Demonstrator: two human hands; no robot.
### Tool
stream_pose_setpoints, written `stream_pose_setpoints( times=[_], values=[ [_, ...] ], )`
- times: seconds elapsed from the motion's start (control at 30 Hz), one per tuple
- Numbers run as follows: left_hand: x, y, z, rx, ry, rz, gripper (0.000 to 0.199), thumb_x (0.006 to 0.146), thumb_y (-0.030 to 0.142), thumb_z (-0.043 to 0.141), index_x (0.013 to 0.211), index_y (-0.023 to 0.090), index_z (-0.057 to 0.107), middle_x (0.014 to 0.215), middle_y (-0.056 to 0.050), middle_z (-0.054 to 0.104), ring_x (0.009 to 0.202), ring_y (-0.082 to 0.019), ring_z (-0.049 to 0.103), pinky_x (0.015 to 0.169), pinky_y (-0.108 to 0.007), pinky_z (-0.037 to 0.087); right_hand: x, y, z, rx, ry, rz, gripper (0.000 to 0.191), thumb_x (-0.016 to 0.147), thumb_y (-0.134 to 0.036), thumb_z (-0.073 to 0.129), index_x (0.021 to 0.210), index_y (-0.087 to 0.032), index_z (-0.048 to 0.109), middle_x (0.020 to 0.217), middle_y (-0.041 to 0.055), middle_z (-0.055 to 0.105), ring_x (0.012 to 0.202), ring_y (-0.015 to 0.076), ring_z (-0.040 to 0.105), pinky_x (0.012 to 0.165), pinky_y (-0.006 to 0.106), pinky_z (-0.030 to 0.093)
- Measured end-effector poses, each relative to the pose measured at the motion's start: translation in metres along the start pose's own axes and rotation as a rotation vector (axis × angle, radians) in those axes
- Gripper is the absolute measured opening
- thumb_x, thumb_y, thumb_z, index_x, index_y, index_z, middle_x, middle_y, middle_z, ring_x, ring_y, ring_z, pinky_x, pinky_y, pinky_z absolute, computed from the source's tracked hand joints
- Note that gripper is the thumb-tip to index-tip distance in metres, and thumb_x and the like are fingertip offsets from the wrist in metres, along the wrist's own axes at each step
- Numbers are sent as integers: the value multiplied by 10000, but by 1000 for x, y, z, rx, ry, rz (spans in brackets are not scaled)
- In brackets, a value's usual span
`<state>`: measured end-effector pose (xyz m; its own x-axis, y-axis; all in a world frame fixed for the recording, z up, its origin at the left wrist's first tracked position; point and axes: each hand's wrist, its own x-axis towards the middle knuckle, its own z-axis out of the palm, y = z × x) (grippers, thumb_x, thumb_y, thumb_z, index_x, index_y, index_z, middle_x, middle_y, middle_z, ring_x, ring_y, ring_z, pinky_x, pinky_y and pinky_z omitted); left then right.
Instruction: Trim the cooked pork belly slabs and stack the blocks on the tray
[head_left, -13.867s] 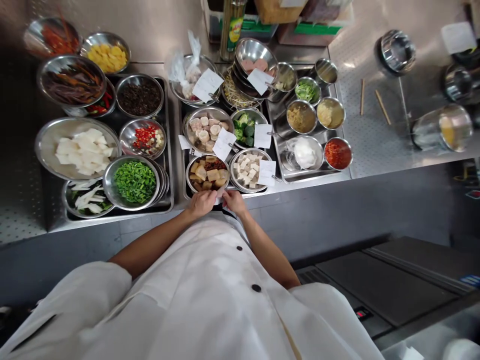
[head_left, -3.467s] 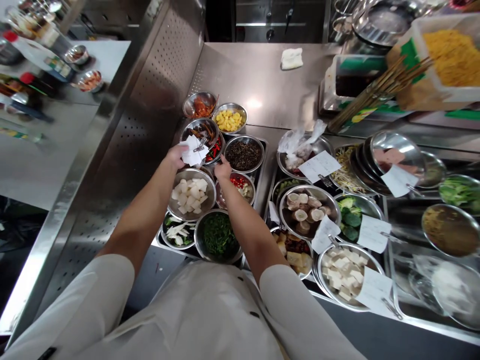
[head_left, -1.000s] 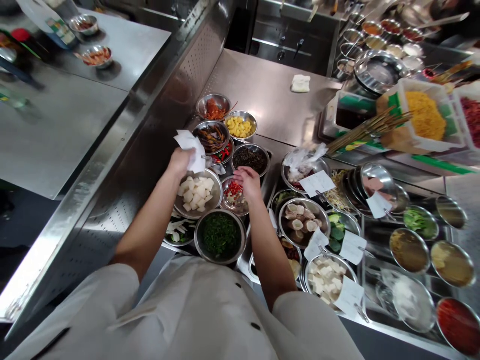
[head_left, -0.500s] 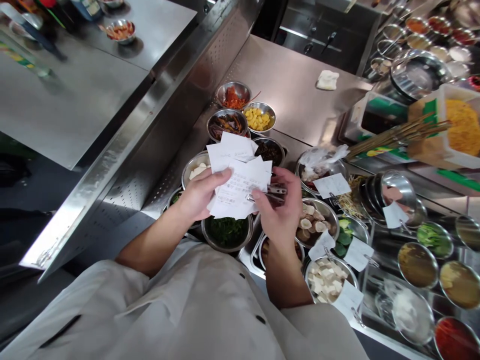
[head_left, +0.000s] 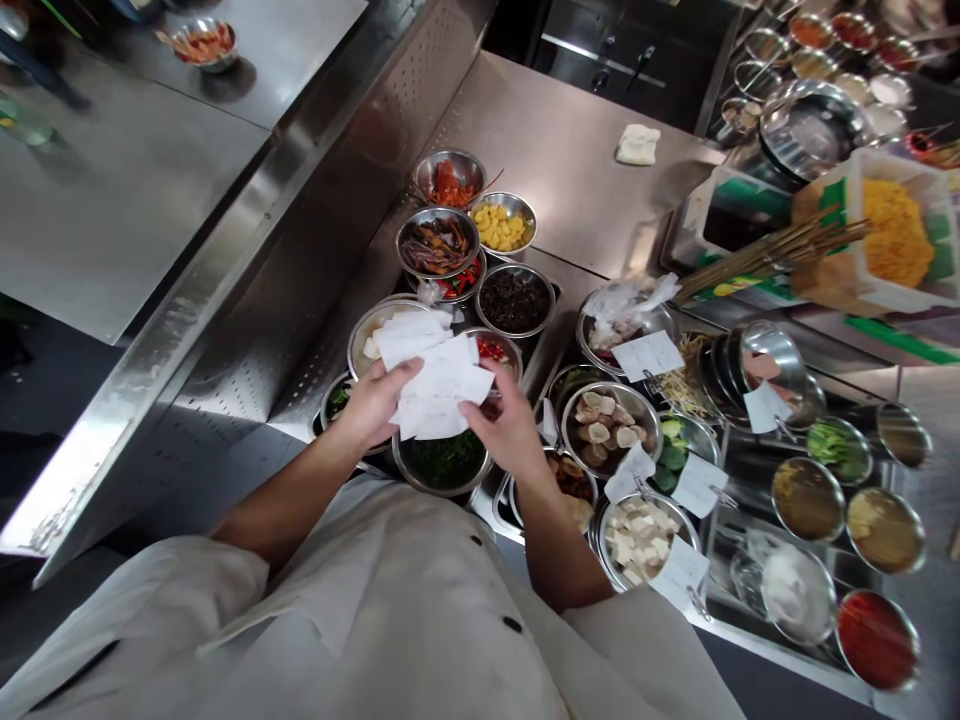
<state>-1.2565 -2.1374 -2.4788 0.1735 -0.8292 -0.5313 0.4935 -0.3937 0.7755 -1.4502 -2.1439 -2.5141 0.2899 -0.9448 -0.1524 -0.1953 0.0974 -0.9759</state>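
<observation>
A loose bunch of white paper slips point(head_left: 442, 390) with faint print is fanned out over the bowls in front of my body. My left hand point(head_left: 375, 405) pinches the slips at their left side, thumb on top. On the right, the thumb and fingers of my right hand point(head_left: 508, 420) close on the edge of the front slips. Beneath the papers stand a bowl of chopped greens point(head_left: 442, 462) and a bowl with red chillies point(head_left: 495, 348), both partly covered. Behind them is a bowl of dark shreds point(head_left: 516, 300).
To the right, slips are clipped on bowls of tofu cubes point(head_left: 641, 540) and pale sliced rounds point(head_left: 606, 425). Further right are sauce pots point(head_left: 877, 640) and skewers point(head_left: 780, 255). A white cloth point(head_left: 637, 145) lies on the steel counter point(head_left: 547, 130). A raised steel edge point(head_left: 247, 230) runs along the left.
The slips have shifted and spread, showing different faces. The metal clips seen by my right hand are out of sight now. The whole view has slid slightly, scene moving left and up.
</observation>
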Motion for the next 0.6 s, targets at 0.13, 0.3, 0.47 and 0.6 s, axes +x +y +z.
stream_pose_setpoints(
  times=[0.13, 0.3, 0.47, 0.6],
  values=[
    [-17, -26, -35, 53, 10, -91, 695, 532, 427, 1003, 1122, 148, 766, 985, -119, 829, 878, -338, 797, 731, -376, 654, -28, 19, 16, -33, -248, -10, 697, 873, -258, 666, 1546, -208, 492, 1455, 143, 628, 1301, 297, 636, 1150, 513, 509],
    [-34, -41, -81, 11, 119, -181, 782, 529, 392, 1004, 1239, 183, 752, 1022, -113, 833, 905, -358, 796, 748, -393, 665, -52, 31, 35, 366, -263, 265, 799, 833, -315, 745, 1567, -296, 430, 1009, 32, 764, 667, 176, 714, 543, 297, 605],
    [-32, -47, -150, -26, 233, -178, 664, 541, 337, 958, 1151, 166, 761, 938, -92, 833, 959, -393, 790, 795, -415, 677, -48, 44, 12, 548, 67, 389, 317, 686, -346, 873, 870, -221, 647, 622, -77, 630, 419, 59, 503, 354, 148, 351],
    [-39, -59, -211, -39, 248, -213, 521, 568, 285, 904, 1045, 133, 760, 873, -121, 824, 973, -420, 786, 859, -460, 672, -41, 68, -29, 580, 404, 354, 417, 596, -381, 946, 819, -206, 640, 585, -83, 615, 385, 52, 481, 323, 141, 268]
  ],
)
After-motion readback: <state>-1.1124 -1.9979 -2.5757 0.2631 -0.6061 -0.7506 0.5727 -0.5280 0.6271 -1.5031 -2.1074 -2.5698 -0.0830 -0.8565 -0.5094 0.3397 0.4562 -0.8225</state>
